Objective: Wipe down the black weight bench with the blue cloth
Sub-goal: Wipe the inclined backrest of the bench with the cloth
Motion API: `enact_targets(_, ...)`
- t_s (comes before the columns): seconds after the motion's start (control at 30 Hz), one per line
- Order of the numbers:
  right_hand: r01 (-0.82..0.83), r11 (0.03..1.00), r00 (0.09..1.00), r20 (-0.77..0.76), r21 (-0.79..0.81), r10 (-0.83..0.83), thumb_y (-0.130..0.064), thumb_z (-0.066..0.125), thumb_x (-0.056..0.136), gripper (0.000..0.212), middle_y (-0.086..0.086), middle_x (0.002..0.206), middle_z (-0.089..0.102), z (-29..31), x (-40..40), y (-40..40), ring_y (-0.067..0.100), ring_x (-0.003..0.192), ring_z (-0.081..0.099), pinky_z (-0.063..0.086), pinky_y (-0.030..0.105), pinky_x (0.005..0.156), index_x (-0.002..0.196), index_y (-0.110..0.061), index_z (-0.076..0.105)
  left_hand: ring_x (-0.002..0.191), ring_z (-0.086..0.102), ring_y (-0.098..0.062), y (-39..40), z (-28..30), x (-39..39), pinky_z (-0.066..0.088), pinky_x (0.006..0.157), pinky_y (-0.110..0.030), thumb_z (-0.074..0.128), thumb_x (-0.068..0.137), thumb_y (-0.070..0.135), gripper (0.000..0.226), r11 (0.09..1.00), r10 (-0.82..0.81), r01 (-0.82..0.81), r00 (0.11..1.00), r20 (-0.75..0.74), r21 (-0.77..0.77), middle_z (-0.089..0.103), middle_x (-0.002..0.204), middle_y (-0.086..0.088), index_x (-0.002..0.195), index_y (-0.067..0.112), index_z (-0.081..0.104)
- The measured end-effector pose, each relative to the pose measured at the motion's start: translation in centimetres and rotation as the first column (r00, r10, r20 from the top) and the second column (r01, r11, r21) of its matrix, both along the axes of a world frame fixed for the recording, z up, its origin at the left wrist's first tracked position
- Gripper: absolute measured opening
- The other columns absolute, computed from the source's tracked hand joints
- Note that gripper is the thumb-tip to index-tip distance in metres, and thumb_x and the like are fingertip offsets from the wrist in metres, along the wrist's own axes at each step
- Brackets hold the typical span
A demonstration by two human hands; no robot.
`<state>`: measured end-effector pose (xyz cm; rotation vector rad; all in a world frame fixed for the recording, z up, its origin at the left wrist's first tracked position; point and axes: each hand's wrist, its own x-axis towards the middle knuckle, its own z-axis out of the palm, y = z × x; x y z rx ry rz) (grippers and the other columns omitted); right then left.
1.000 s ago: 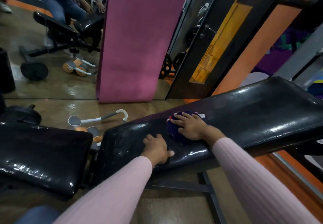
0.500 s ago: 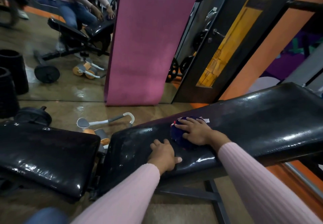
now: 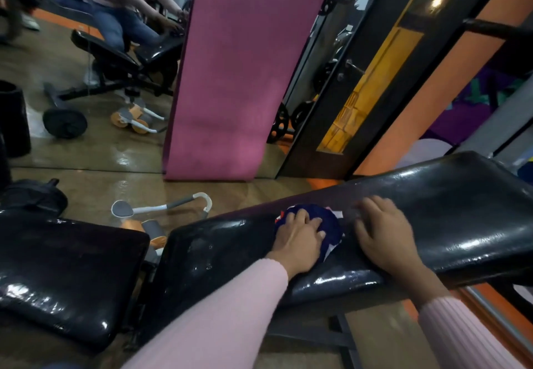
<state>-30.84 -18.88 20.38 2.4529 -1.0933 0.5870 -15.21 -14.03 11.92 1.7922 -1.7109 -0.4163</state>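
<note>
The black weight bench has a glossy inclined back pad (image 3: 450, 218) rising to the right and a flat seat pad (image 3: 66, 267) at the left. A dark blue cloth (image 3: 331, 223) with white edges lies bunched on the back pad near its lower end. My left hand (image 3: 300, 239) presses down on the cloth, fingers curled over it. Just to the right of the cloth, my right hand (image 3: 383, 233) rests flat on the pad with fingers spread, off the cloth and slightly blurred.
A pink mat (image 3: 239, 80) leans upright against the wall mirror behind the bench. A white and orange roller (image 3: 161, 210) lies on the floor beyond the pads. A weight plate (image 3: 34, 195) sits at the far left. The mirror (image 3: 86, 143) reflects a seated person.
My right hand has left the cloth and slid right along the back pad. My left hand has moved up from the pad's edge onto the cloth.
</note>
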Motion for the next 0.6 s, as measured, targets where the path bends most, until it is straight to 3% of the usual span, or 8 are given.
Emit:
enact_targets(0.07, 0.065, 0.976, 0.996, 0.068, -0.206, -0.052, -0.027, 0.054, 0.086, 0.028, 0.003, 0.061, 0.052, -0.2, -2.2, 0.5, 0.025, 0.06, 0.053, 0.036, 0.031, 0.052, 0.061, -0.016, 0.047, 0.133, 0.03, -0.03, -0.6, -0.7, -0.6, 0.031, 0.108, -0.045, 0.033, 0.1, 0.034, 0.043, 0.997, 0.039, -0.038, 0.999, 0.01, -0.072, 0.031, 0.145, -0.009, 0.139, 0.019, 0.039)
enact_targets(0.13, 0.097, 0.959, 0.985, 0.165, -0.265, -0.054, -0.028, 0.046, 0.086, 0.044, 0.006, 0.043, 0.044, -0.6, -3.4, 0.2, 0.029, 0.039, 0.048, 0.029, 0.026, 0.045, 0.046, -0.014, 0.038, 0.146, 0.012, -0.028, -1.3, -1.0, -1.1, 0.016, 0.118, -0.047, 0.028, 0.102, 0.032, 0.046, 0.998, -0.009, 0.006, 0.998, -0.056, -0.056, 0.017, 0.157, -0.006, 0.145, 0.019, 0.03)
enact_targets(0.3, 0.073, 0.963, 0.985, 0.168, -0.259, -0.029, -0.025, 0.043, 0.082, 0.042, 0.008, 0.038, 0.042, -1.4, -3.7, -0.4, 0.029, 0.034, 0.044, 0.027, 0.025, 0.045, 0.043, -0.013, 0.036, 0.148, -0.013, -0.022, -3.8, -0.9, 0.4, -0.004, 0.12, -0.044, 0.016, 0.101, 0.044, 0.057, 0.98, -0.034, 0.06, 0.99, -0.136, 0.188, -0.01, 0.162, 0.004, 0.153, 0.028, -0.001)
enact_targets(0.4, 0.051, 0.959, 0.999, 0.022, -0.28, -0.047, -0.027, 0.047, 0.083, 0.033, 0.003, 0.05, 0.048, -1.4, -3.1, -0.2, 0.027, 0.048, 0.052, 0.03, 0.028, 0.049, 0.052, -0.019, 0.039, 0.146, -0.02, -0.028, -3.8, -1.6, 2.5, -0.008, 0.118, -0.045, 0.013, 0.099, 0.05, 0.058, 0.936, 0.07, -0.003, 0.981, -0.179, 0.351, -0.02, 0.16, -0.001, 0.151, 0.035, -0.007)
enact_targets(0.47, 0.088, 0.972, 0.985, -0.126, -0.218, -0.118, -0.032, 0.05, 0.083, 0.019, 0.001, 0.071, 0.055, -1.3, -2.6, -0.7, 0.026, 0.071, 0.055, 0.039, 0.035, 0.062, 0.068, -0.021, 0.047, 0.145, -0.023, -0.03, -2.7, -1.9, 2.5, -0.009, 0.117, -0.046, 0.011, 0.099, 0.05, 0.057, 0.921, 0.063, 0.005, 0.985, -0.16, 0.39, -0.024, 0.159, -0.003, 0.15, 0.037, -0.011)
enact_targets(0.5, 0.109, 0.976, 0.972, -0.183, -0.189, -0.144, -0.035, 0.049, 0.084, 0.015, 0.0, 0.084, 0.056, -1.3, -2.4, -1.0, 0.025, 0.083, 0.054, 0.04, 0.038, 0.07, 0.079, -0.022, 0.052, 0.145, -0.024, -0.031, -2.0, -1.8, 1.9, -0.009, 0.117, -0.046, 0.011, 0.099, 0.05, 0.057, 0.923, 0.041, 0.018, 0.989, -0.144, 0.385, -0.024, 0.158, -0.004, 0.15, 0.037, -0.012)
enact_targets(0.6, 0.155, 0.979, 0.947, -0.262, -0.132, -0.185, -0.041, 0.041, 0.086, 0.027, -0.001, 0.105, 0.058, -1.0, -2.5, -1.2, 0.023, 0.102, 0.053, 0.041, 0.04, 0.085, 0.1, -0.027, 0.06, 0.144, -0.025, -0.033, -1.0, -0.3, -1.5, -0.01, 0.117, -0.047, 0.014, 0.099, 0.049, 0.058, 0.951, -0.102, 0.122, 0.991, -0.084, 0.285, -0.024, 0.158, -0.004, 0.15, 0.037, -0.01)
